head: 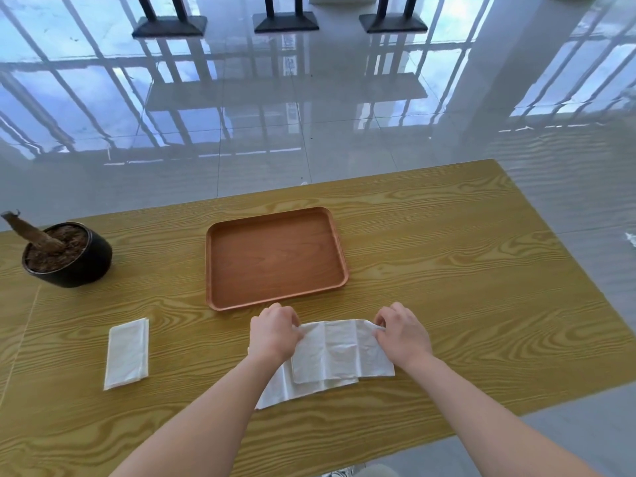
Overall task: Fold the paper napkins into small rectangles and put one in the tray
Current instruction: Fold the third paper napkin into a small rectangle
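Note:
A white paper napkin (339, 352) lies partly folded on the wooden table just in front of me, with a lower layer sticking out toward its near left corner. My left hand (273, 330) pinches its far left corner and my right hand (402, 333) pinches its far right corner. Beyond the napkin sits a brown wooden tray (220, 256) with nothing in it. A second white napkin (127, 352), folded into a narrow rectangle, rests on the table to the left, apart from both hands.
A black pot (86, 266) of soil with a cut brown stem stands at the table's far left. The table's right edge (564, 270) runs diagonally; glossy tiled floor lies beyond it. Dark stand bases (285, 22) sit far back on the floor.

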{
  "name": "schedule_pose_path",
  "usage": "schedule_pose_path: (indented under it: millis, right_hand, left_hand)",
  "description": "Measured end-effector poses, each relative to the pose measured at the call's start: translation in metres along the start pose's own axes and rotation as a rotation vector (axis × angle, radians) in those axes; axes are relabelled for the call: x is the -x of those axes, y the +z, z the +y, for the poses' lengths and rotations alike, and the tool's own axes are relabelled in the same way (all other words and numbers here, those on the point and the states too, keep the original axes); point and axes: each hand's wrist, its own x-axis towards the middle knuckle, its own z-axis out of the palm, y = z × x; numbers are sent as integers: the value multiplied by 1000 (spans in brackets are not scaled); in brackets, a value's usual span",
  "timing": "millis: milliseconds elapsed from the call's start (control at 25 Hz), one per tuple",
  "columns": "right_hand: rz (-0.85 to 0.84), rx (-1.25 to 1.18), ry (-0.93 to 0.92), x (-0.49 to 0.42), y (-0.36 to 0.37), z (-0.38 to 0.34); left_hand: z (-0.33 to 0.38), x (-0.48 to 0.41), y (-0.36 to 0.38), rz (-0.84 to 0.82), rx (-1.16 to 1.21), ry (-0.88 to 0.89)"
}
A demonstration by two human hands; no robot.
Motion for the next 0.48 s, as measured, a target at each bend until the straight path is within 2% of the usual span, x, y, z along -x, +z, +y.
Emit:
schedule_pose_path:
  millis: [160,280,480]
  right_hand:
    - [22,-101,19,1,-2,-2]
    - [92,-288,59,6,-5,-5]
    - [77,-591,108,20,-20,-20]
  left_hand:
    - [1,-2,-2,-9,-21,-11]
    - [1,3,-4,32,49,20]
    - [-7,21,-22,104,507,-54]
